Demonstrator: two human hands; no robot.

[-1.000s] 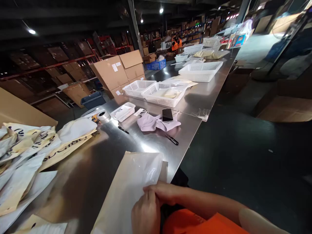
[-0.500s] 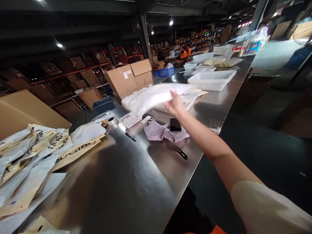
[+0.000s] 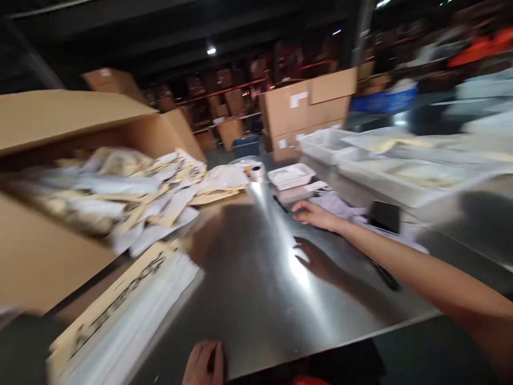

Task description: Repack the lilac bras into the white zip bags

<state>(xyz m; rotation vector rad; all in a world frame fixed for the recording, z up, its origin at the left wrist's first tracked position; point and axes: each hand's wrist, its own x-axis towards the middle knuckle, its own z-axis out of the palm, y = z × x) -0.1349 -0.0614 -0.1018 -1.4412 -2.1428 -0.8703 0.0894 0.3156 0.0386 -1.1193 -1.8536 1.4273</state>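
One metal table (image 3: 240, 299) takes up most of the view, and its near edge runs along the bottom. At its left side is a large carton (image 3: 52, 256), opened toward the table. A heap of packets (image 3: 128, 182), white and cream, lies inside it and comes out onto the table. Behind the table there is a brown box (image 3: 288, 109) with white labels. To the right stand two white baskets; the near basket (image 3: 377, 187) has packets in it, and the far basket (image 3: 318, 144) is just beside it. In front at left lies a stack of flat bags (image 3: 128, 315), with black letters on the top one.

A lilac cloth (image 3: 336, 206) is spread behind the right arm. The right hand (image 3: 315, 215) hangs above the table, its shadow below; the fingers are apart, loosely bent, and hold nothing. The left hand (image 3: 204, 364) is at the near edge, to the right of the stack; how far its fingers are closed, I cannot tell.

A small white tray (image 3: 291, 176) stands beyond the cloth. A black phone (image 3: 385, 216) lies on the cloth, and a blurred black tool (image 3: 385, 275) lies nearer. A roll (image 3: 256, 172) is left of the tray. The smallest is a dark pen (image 3: 280, 204), near the right fingertips.
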